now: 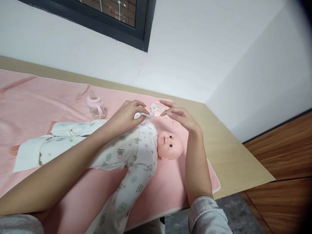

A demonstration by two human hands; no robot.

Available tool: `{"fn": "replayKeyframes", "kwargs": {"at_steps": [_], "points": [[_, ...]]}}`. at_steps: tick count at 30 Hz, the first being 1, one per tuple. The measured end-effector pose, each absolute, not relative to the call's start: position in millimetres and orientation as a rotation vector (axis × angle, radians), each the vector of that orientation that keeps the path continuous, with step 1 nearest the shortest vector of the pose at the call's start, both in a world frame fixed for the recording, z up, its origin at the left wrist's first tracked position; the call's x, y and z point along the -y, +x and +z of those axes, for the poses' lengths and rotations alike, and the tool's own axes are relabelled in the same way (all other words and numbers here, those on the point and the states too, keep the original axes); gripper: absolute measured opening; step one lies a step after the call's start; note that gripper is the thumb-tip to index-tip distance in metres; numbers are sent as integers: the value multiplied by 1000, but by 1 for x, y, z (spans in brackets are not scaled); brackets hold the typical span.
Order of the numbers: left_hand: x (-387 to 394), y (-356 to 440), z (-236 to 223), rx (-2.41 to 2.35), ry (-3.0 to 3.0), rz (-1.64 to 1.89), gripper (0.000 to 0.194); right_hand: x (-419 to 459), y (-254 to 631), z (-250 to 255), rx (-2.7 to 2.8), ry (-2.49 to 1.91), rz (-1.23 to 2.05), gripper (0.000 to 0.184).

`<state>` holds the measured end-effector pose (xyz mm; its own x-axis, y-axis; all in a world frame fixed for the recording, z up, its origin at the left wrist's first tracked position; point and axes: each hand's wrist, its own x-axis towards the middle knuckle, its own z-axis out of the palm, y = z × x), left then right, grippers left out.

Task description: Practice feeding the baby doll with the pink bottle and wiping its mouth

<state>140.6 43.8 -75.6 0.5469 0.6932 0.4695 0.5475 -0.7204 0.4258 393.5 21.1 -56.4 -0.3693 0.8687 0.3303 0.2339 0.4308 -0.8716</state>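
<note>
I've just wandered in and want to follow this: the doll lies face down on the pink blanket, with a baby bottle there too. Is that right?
Not quite: the doll lies face up, not face down, as the head view shows. It is on the pink blanket, with a baby bottle there too.

Pink blanket (168, 185) on beige table (221, 146)

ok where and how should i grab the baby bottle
Probably by its pink side handle, coming from the person's right: the baby bottle looks upright, and the handle juts out on that side. Hooking fingers there should also keep them off the teat on top.
</note>
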Motion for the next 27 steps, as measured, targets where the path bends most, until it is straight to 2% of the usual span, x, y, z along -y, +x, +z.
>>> {"fn": "replayKeyframes", "kwargs": {"at_steps": [3, 8, 13, 16, 20, 23, 27], "points": [[-45, 139, -73, -983, 2581, 961, 29, 3, 363, -42, 1913, -970, 906, 8], [-49, 138, -76, -969, 2568, 950, 30, 4, 344, -51, 2011, -1066, 746, 7], [-60, 127, -75, -1035, 2552, 919, 31, -3, 359, -53, 2024, -1203, 564, 14], [-68, 107, -64, -1153, 2452, 914, 40, -13, 376, -58, 1929, -1278, 515, 12], [-74, 68, -47, -1323, 2266, 1078, 43, -34, 406, -73, 1743, -1492, 470, 10], [-73, 42, -38, -1416, 2159, 1169, 42, -49, 425, -87, 1655, -1620, 460, 22], [-71, 18, -32, -1567, 1950, 1150, 42, -68, 440, -102, 1610, -1634, 606, 36]]}}
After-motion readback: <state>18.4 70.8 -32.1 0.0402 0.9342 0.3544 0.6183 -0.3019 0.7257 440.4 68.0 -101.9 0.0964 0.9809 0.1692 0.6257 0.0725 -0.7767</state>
